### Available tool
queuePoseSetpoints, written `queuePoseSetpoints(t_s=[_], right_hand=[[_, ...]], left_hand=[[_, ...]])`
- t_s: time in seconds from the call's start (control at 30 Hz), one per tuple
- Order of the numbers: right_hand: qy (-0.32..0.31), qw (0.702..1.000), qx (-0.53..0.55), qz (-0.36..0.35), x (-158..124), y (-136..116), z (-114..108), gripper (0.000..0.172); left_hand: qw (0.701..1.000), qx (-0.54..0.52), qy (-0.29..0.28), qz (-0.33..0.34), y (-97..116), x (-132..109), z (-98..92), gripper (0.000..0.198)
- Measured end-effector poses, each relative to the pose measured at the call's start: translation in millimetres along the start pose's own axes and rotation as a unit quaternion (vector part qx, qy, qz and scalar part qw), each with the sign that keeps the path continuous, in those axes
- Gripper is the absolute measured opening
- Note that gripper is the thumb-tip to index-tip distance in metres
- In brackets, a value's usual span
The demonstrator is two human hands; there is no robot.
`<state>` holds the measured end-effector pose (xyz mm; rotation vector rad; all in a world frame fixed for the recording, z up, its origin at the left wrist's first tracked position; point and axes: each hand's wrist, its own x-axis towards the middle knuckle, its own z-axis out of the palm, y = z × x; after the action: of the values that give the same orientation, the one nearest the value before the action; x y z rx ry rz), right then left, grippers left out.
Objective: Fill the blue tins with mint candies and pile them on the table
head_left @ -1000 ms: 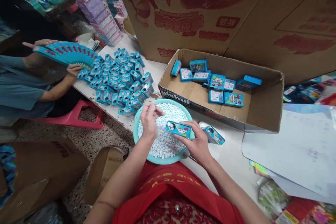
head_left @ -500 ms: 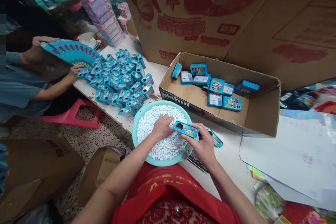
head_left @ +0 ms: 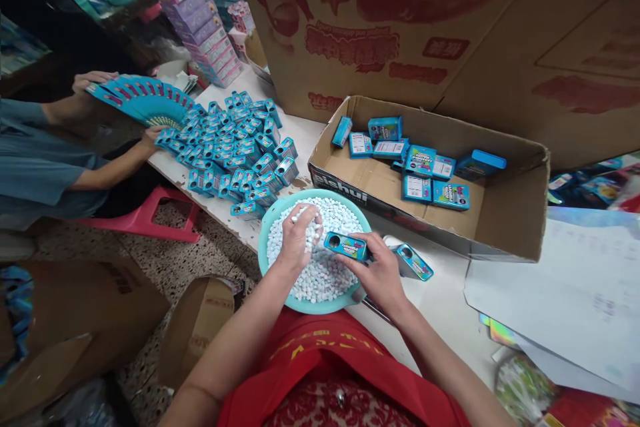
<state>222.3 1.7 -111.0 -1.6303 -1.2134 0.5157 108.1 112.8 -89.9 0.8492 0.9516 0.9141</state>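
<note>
Above turquoise basin (head_left: 313, 309) of white candies (head_left: 320, 285), left hand (head_left: 297, 237) curls round clutch of them. Right hand (head_left: 381, 273) pinches blue tin (head_left: 347, 247), round hole showing, over basin's right side. Risks: loose curl may shed candies; slack pinch could drop tin. Second tin (head_left: 414, 261) just beside right hand; stray knuckle might topple it. Carton (head_left: 515, 207) crowds far side. Massed tins (head_left: 245, 147) take up worktop (head_left: 305, 128) leftward, co-worker's hand (head_left: 95, 80) beyond, on blue fanned pieces (head_left: 135, 103).
</note>
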Motion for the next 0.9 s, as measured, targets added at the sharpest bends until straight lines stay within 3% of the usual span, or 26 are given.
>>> queuePoseSetpoints(t_s=[0.1, 0.3, 0.5, 0.7, 0.9], right_hand=[[-0.018, 1.000, 0.000, -0.026, 2.8, -4.2, 10.1, 0.026], [-0.031, 0.998, -0.007, -0.050, 6.3, -15.2, 13.9, 0.027], [-0.026, 0.999, -0.017, -0.026, 9.0, -14.4, 16.6, 0.028], [-0.025, 0.999, -0.002, -0.021, 8.9, -16.5, 14.1, 0.027], [-0.012, 1.000, 0.007, -0.027, 10.8, -20.2, 10.5, 0.027]], left_hand=[[0.998, -0.057, -0.008, 0.038, 8.0, -8.5, 8.2, 0.019], [0.995, -0.062, 0.011, 0.075, 6.5, -5.2, 6.8, 0.017], [0.996, -0.056, 0.030, 0.056, 10.9, -3.3, 13.3, 0.023], [0.998, -0.041, 0.013, 0.053, 13.9, -8.1, 18.2, 0.023], [0.994, -0.016, 0.023, 0.101, 16.2, -8.6, 20.7, 0.019]])
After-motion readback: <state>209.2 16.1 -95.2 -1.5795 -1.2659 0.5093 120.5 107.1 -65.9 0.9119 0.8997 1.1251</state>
